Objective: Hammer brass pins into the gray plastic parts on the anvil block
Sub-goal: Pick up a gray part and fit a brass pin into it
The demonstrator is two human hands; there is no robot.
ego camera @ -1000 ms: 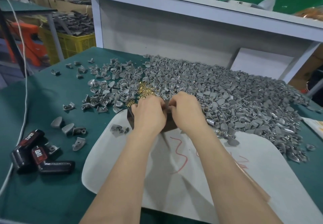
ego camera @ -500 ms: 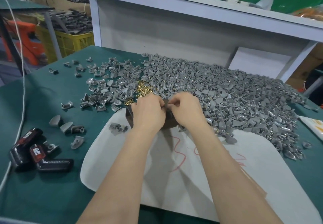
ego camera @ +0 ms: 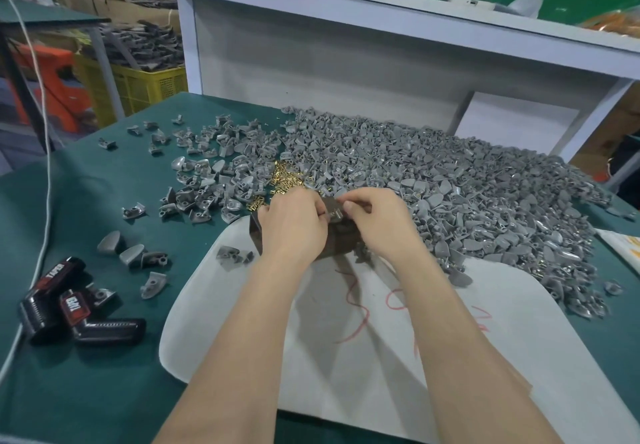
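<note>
While the black-and-red tool point(ego camera: 69, 305) lies at 8 o'clock of the anvil block point(ego camera: 337, 244) on the green mat point(ego camera: 86, 391), a few loose gray pieces point(ego camera: 131, 255) between them, the brass pins point(ego camera: 285, 180) sit heaped at the block's 11 o'clock. Left hand point(ego camera: 294, 225) curls over the block from 9 o'clock, fingertips at the gray part point(ego camera: 334, 214) on top, grip hidden so can't tell if it holds anything; right hand point(ego camera: 377, 222) from 3 o'clock pinches that part between thumb and curled fingers. Block stands at the white pad's point(ego camera: 346, 357) far edge, main pile of gray parts point(ego camera: 467, 194) spreading 12 to 4 o'clock.
</note>
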